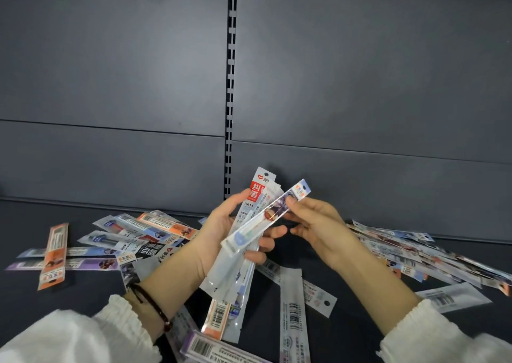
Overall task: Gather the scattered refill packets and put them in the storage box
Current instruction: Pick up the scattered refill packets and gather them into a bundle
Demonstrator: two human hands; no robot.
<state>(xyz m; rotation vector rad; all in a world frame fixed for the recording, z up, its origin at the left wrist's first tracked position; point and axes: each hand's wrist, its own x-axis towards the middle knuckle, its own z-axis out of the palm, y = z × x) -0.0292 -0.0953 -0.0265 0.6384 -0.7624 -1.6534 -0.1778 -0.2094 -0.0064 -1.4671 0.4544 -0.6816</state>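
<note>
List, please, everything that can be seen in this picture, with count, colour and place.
bundle of packets: several, white, red and orange, in the left hand
single packet: one, clear with blue and purple, lying across the bundle, pinched by the right hand
loose packets: many, orange, purple, blue and white, scattered on the shelf
shelf: one, dark grey, below
back panel: dark grey, behind
slotted upright: one, black, centre
bracelet: one, dark, left wrist
sleeves: two, white
left hand: centre
right hand: centre right
storage box: not in view

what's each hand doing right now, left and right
Left hand: closed around a bundle of long clear plastic refill packets.
Right hand: pinching one blue-tipped clear refill packet.
</note>
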